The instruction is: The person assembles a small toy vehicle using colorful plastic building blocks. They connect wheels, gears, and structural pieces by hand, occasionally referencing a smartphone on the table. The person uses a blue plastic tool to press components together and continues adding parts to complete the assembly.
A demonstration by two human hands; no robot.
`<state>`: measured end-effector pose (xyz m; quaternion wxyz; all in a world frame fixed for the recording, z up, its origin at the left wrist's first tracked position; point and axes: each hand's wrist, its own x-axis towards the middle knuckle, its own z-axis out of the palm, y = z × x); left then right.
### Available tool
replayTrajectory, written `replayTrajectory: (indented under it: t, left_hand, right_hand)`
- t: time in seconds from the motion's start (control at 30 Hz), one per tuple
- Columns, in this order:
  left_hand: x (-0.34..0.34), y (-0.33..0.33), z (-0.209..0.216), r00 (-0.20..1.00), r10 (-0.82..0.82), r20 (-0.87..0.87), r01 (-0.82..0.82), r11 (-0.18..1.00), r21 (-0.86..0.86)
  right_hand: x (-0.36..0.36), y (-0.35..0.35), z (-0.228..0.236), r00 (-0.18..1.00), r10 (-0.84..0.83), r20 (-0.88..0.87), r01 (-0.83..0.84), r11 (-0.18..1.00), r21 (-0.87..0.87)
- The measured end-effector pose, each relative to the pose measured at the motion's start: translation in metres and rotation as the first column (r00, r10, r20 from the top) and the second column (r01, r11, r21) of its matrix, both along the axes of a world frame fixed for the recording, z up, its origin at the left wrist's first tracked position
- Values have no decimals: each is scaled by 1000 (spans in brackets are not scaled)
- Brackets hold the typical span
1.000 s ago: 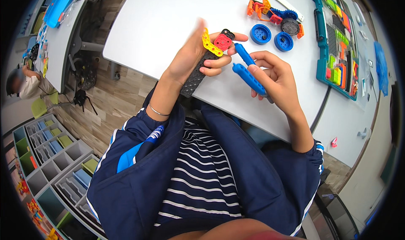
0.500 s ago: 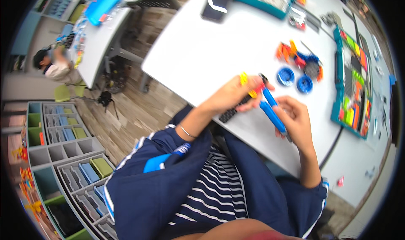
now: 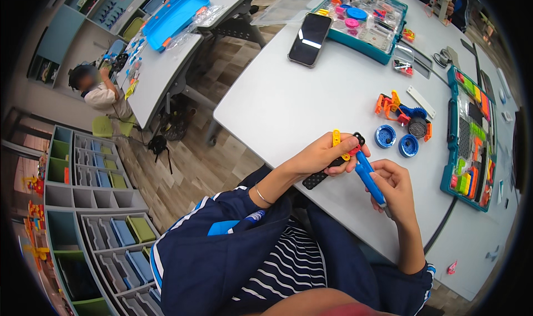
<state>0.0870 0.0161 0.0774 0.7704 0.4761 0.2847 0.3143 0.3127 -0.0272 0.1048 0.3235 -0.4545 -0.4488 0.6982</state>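
Note:
My left hand (image 3: 316, 156) is closed on a small assembly of plastic building parts. Out of its fingers stick a yellow beam (image 3: 336, 138), a black beam end and a black perforated plate (image 3: 315, 180). A red part sits by the fingertips. My right hand (image 3: 395, 189) grips a blue two-armed tool, like pliers (image 3: 368, 178), its far end meeting the assembly near the red part. Beyond my hands lie two blue wheel rims (image 3: 385, 136) and a model of orange, blue and grey parts (image 3: 391, 106).
A phone (image 3: 310, 38) lies on the white table (image 3: 277, 99) near a teal parts case (image 3: 383, 56). At right stands another teal parts case (image 3: 448, 174), with a white strip (image 3: 422, 102) nearer the model. A person (image 3: 100, 91) sits at another table, left; shelving (image 3: 89, 205) lines that side.
The view has shifted, so the table sits lower in it. The tool's two blue arms, spread apart before, are now together at the assembly. Both hands keep their holds.

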Motion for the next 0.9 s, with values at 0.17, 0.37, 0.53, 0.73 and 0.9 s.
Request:
replayTrajectory:
  t: [0.17, 0.37, 0.53, 0.73, 0.9]
  left_hand:
    - [3, -6, 7, 1000, -22, 16, 23, 996, -91]
    - [4, -10, 10, 1000, -22, -7, 21, 995, -95]
    - [1, -6, 6, 994, -88, 65, 97, 984, -150]
    - [-6, -9, 2, 977, -126, 171, 156, 973, -171]
    - [-6, -13, -3, 983, -97, 159, 129, 970, -205]
  right_hand:
    - [-3, -1, -1, 1000, -2, -10, 2, 1000, 19]
    - [-1, -4, -2, 1000, 4, 7, -4, 1000, -6]
    - [-5, -6, -18, 997, -28, 77, 15, 987, 159]
    - [-1, -2, -25, 991, 46, -127, -41, 998, 39]
    - [-2, -3, -28, 991, 30, -130, -25, 999, 39]
